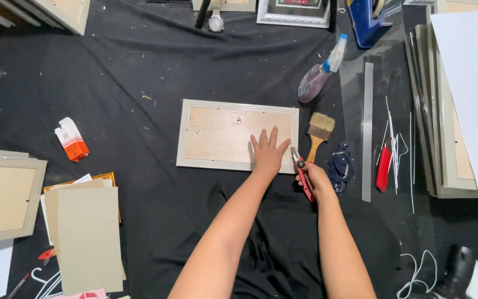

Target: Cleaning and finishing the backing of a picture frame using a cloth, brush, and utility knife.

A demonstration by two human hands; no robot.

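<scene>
A pale picture frame (182,133) lies face down on black cloth, its brown backing board up. My left hand (269,151) rests flat on the board's lower right corner, fingers spread. My right hand (316,180) grips red-handled pliers (304,178) just off the frame's right edge, their jaws pointing at that corner.
Right of the frame lie a paintbrush (320,132), a dark rag (341,165), a spray bottle (319,72), a metal ruler (367,130), a red cutter (383,168). Boards are stacked at right (449,111); card sheets (87,238) and another frame (4,196) at left; an orange box (71,139).
</scene>
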